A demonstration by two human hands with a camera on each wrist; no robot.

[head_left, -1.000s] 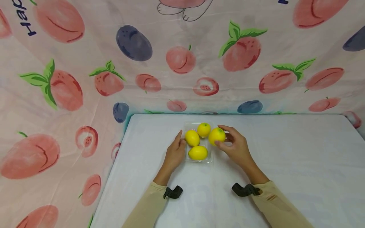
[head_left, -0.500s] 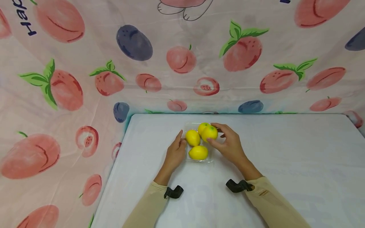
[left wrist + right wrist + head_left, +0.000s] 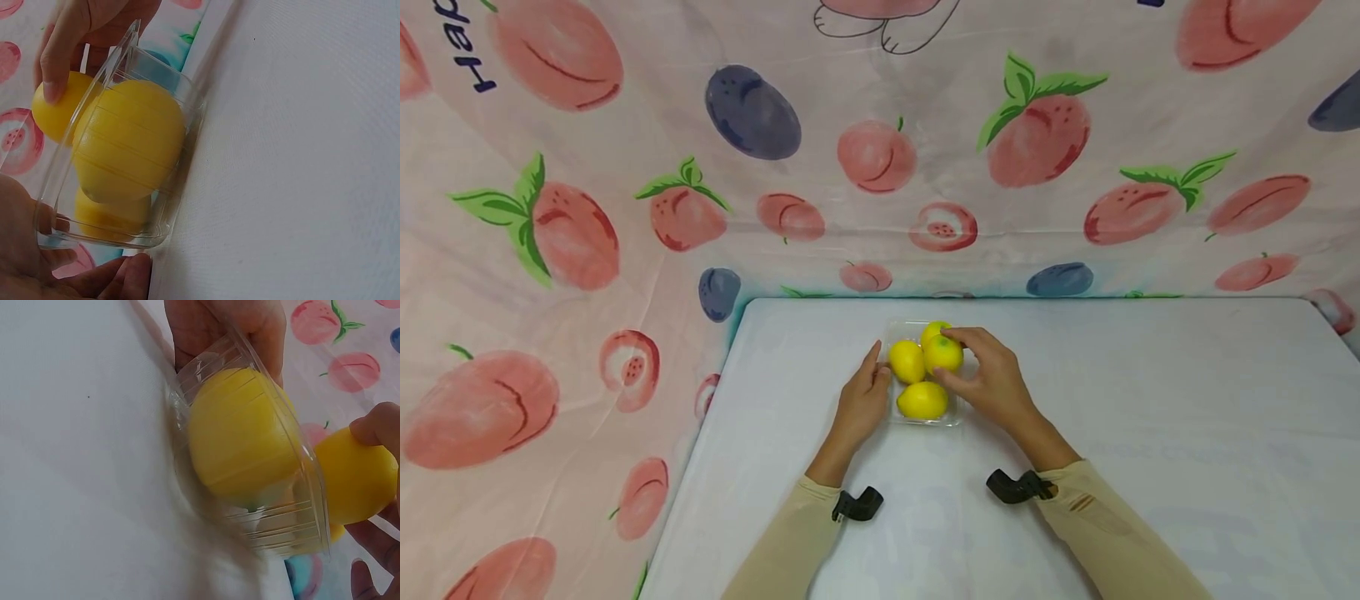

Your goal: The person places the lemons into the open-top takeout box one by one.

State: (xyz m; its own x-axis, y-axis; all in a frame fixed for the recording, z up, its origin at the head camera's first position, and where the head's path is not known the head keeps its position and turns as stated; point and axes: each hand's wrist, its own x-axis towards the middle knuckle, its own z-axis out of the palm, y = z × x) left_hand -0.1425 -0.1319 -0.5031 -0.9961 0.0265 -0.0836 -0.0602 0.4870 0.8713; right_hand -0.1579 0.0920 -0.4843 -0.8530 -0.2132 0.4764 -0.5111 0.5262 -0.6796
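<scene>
A clear plastic tray (image 3: 951,421) rests on the table with lemons in it. One lemon (image 3: 922,401) lies at its front, another lemon (image 3: 907,362) at its left, and a third lemon (image 3: 935,329) at the back, partly hidden. My left hand (image 3: 862,406) holds the tray's left side, its thumb at the rim. Between thumb and fingers my right hand (image 3: 996,385) grips a further lemon (image 3: 943,357), its greenish end facing up. This lemon shows above the tray's rim in the left wrist view and overlaps the back lemon in the head view.
The white-covered table (image 3: 1150,417) spreads out around the tray. Behind and to the left hangs a pink fruit-print cloth (image 3: 820,92). Each sleeve cuff carries a black camera mount (image 3: 1017,487).
My right hand has carried its lemon leftward from the tray's right edge to over its back right part. My left hand and the tray have stayed in place.
</scene>
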